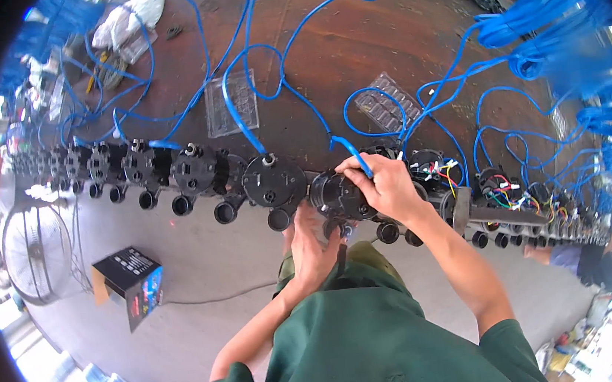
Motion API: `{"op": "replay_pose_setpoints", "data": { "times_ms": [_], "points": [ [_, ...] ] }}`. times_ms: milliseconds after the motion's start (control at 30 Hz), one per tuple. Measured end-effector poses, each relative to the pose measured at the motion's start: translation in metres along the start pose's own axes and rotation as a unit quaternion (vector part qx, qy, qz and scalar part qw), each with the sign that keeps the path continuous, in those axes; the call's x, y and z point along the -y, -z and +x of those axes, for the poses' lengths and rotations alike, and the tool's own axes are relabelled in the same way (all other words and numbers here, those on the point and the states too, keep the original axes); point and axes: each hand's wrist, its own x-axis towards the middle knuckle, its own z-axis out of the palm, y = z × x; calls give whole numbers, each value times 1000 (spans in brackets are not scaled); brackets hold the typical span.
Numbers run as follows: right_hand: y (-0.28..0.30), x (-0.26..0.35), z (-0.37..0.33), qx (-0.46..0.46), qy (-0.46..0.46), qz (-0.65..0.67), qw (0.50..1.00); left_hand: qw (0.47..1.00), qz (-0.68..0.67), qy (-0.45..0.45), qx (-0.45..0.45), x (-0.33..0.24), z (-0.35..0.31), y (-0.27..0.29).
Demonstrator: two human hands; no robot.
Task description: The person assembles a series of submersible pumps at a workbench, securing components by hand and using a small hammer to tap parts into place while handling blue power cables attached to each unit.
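A black round plastic housing lies on the near edge of the bench, tilted, between my two hands. My right hand pinches the blue cable where it reaches the housing's upper side. From below, my left hand holds the housing's near side; some of its fingertips are hidden under it. A dark part with a pale end shows beside the left thumb, too small to make out. Just left stands another black housing with a blue cable rising from its top and a short round spout at its near side.
Similar housings line the bench edge leftward. On the right, open housings show coloured wires, beside a metal bar. Coiled blue cables and clear plastic trays lie on the brown bench. An open box stands on the floor.
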Motion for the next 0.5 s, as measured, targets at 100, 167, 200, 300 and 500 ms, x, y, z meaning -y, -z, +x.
{"op": "replay_pose_setpoints", "data": {
  "times_ms": [100, 167, 200, 300, 500],
  "points": [
    [0, 5, 3, 0, 5, -8, 1000, 981, 138, -130, 39, -26, -2, 15],
    [-1, 3, 1, 10, -26, -2, 1000, 985, 121, -112, 56, -18, -9, 5],
    [-2, 5, 2, -4, -14, 12, 1000, 984, 119, -123, 46, -14, -9, 2],
    [3, 13, 2, -4, -44, 34, 998, 983, 122, -123, 54, -18, -5, 4],
    [5, 17, 13, -8, -39, -24, 999, 958, 242, -143, 50, -30, 0, 5]
  ]
}}
